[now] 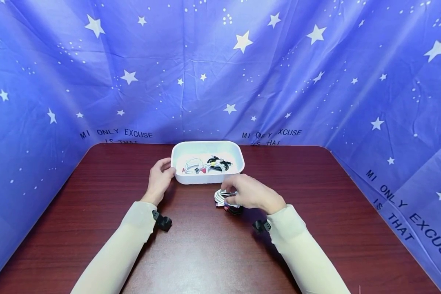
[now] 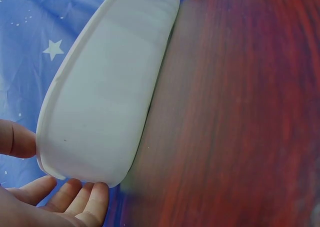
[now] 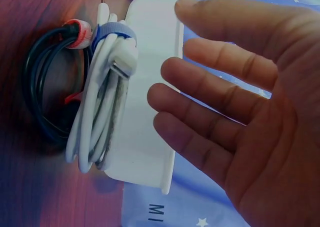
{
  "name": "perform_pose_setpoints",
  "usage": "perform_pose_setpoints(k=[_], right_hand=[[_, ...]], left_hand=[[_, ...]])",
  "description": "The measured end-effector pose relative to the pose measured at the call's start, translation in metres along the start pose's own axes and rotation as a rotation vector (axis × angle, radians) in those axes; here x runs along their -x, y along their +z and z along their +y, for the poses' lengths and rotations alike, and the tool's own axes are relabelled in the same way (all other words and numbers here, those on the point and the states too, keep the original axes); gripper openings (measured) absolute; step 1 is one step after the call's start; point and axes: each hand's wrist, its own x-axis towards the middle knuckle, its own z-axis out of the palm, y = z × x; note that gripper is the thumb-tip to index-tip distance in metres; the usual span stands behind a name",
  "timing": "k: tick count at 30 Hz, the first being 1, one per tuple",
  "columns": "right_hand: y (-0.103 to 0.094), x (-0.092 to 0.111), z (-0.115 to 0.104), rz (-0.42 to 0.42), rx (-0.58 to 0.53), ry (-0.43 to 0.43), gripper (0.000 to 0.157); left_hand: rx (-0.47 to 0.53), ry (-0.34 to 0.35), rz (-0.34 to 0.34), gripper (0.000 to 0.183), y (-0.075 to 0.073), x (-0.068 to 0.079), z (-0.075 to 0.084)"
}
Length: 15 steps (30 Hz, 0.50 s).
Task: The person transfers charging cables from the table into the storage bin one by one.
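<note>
My left hand (image 1: 159, 179) holds the left end of a white plastic box (image 1: 206, 178). In the left wrist view its fingers (image 2: 97, 202) lie against the end wall, and the thumb meets the rim. Just over two coiled cables in front of the box hovers my right hand (image 1: 253, 192), its fingers spread and loosely bent around nothing. Nearest is a white cable (image 3: 95, 107) bundled with a blue strap, its connector showing. Beside it on the table lies a black cable (image 3: 32, 82) with a red strap. The right hand partly covers both in the head view.
Inside the box are several coiled cables, among them a white cable (image 1: 192, 165) and a black cable (image 1: 224, 163). Everything stands on a dark red wooden table (image 1: 191, 253). A blue star-patterned curtain (image 1: 206, 98) hangs behind and along both sides.
</note>
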Motion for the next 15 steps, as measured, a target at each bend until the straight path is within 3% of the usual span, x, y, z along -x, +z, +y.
perform_pose_setpoints(k=[15], right_hand=[[0.0097, -0.0041, -0.0011, -0.061, 0.126, 0.023, 0.016]], left_hand=[[0.015, -0.003, -0.006, 0.050, 0.0000, 0.0009, 0.0008]])
